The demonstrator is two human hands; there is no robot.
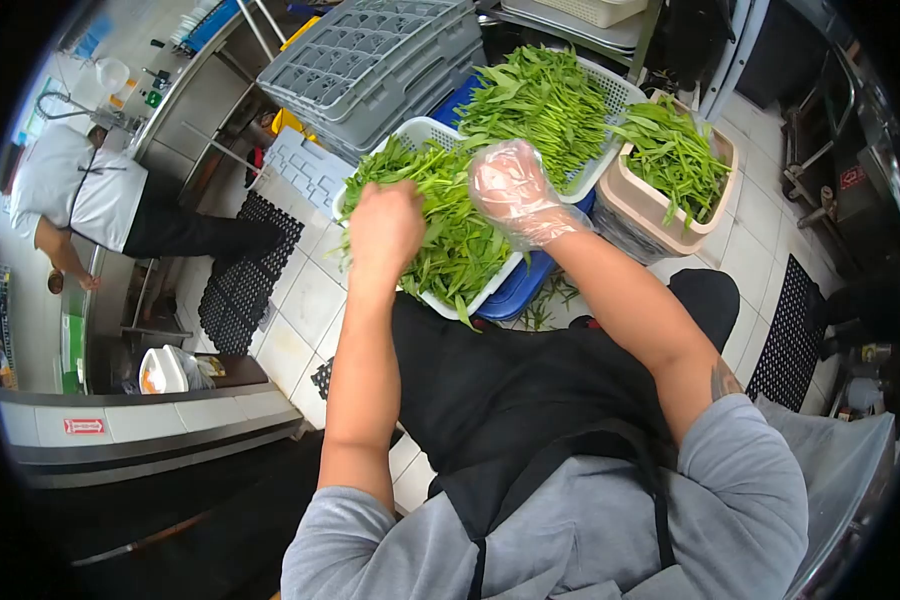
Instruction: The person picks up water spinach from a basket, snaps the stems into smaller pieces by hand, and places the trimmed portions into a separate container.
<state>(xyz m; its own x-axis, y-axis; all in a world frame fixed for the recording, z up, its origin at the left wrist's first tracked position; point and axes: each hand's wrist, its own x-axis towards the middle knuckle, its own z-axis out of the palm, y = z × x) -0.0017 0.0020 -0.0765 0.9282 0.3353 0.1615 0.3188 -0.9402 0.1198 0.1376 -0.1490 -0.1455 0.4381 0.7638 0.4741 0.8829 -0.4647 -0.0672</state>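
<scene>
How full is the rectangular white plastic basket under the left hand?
Full: the basket is heaped with leafy green stems, some leaves overhanging its near rim.

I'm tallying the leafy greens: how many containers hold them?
3: the front white basket, at left; the back white basket, beyond it; the beige bin, at right. Others may be hidden.

In front of the lap, a near basket holds leafy greens; behind it, to the right, a far basket holds another heap. Right of both, a tub holds more. The left hand is over the near basket's left side, the right hand by its right edge. Dish racks stand stacked behind, to the left. Floor mats lie left and right.
</scene>
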